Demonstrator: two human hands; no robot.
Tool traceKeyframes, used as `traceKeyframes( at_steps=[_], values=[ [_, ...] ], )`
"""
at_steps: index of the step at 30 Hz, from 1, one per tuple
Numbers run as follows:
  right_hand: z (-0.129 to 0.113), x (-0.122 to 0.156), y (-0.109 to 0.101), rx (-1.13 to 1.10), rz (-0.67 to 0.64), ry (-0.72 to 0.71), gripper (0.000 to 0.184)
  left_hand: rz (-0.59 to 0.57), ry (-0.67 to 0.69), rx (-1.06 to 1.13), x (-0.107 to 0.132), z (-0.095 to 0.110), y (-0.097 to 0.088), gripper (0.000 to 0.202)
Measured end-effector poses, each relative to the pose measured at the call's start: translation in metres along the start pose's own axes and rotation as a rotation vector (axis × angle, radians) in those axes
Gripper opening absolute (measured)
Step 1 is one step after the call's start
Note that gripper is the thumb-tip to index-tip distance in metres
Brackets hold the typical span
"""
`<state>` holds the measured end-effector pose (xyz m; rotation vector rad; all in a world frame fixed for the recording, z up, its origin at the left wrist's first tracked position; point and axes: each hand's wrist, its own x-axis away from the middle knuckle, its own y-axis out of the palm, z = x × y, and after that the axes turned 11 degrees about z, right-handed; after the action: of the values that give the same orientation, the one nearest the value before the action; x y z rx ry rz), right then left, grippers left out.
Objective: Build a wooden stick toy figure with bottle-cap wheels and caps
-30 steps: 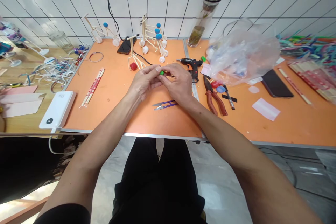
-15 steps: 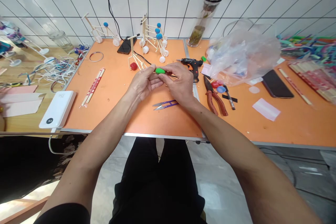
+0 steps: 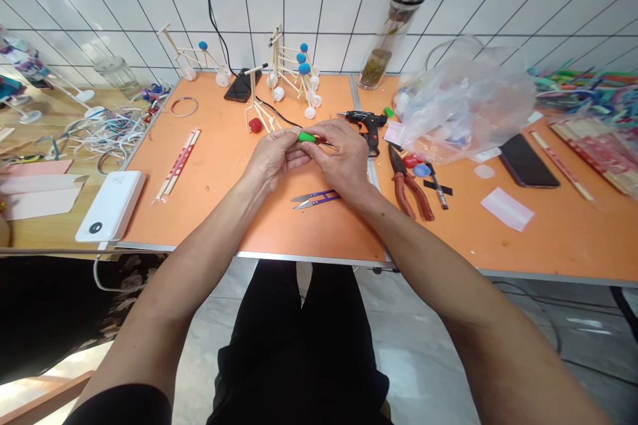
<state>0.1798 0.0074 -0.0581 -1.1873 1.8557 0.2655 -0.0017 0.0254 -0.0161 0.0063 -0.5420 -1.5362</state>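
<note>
Left hand: grip narrow — pinching green lump at nine o'clock
Right hand: grip pinching its three-o'clock end
Green lump: between both hands — scissors at six o'clock

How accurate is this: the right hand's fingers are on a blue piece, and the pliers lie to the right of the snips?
The colour is wrong: the head view shows the right hand with its fingers on a green piece. The pliers do lie right of the snips.
</note>
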Motion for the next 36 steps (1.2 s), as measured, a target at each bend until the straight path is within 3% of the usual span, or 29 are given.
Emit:
traceKeyframes(
  at_steps=[6,11,16,24,26,30,33,36],
  values=[
    [0.001,0.002,0.002,0.045,0.021,-0.054,0.021,-0.006,0.033,-0.003,0.001,0.001,0.000,0.019],
    [0.004,0.002,0.002,0.082,0.010,-0.075,0.020,-0.037,0.066,-0.035,0.001,0.001,-0.001,0.037],
    [0.005,0.003,0.002,0.095,0.035,-0.086,0.023,-0.010,0.176,-0.077,-0.002,-0.002,-0.003,0.045],
    [0.003,0.000,0.000,-0.003,0.047,-0.042,0.014,-0.022,0.330,-0.197,0.001,0.001,-0.002,0.046],
    [0.003,-0.002,0.000,-0.039,0.066,-0.002,0.019,0.033,0.397,-0.227,0.002,0.007,-0.002,0.045],
    [0.006,-0.004,0.000,-0.130,0.087,0.143,0.040,0.248,0.540,-0.197,0.000,0.025,-0.010,0.037],
    [0.010,-0.006,0.000,-0.198,0.088,0.254,0.052,0.353,0.560,-0.164,-0.008,0.036,-0.018,0.033],
    [0.013,-0.008,0.001,-0.241,0.082,0.333,0.061,0.385,0.547,-0.162,-0.016,0.039,-0.024,0.036]
  ],
)
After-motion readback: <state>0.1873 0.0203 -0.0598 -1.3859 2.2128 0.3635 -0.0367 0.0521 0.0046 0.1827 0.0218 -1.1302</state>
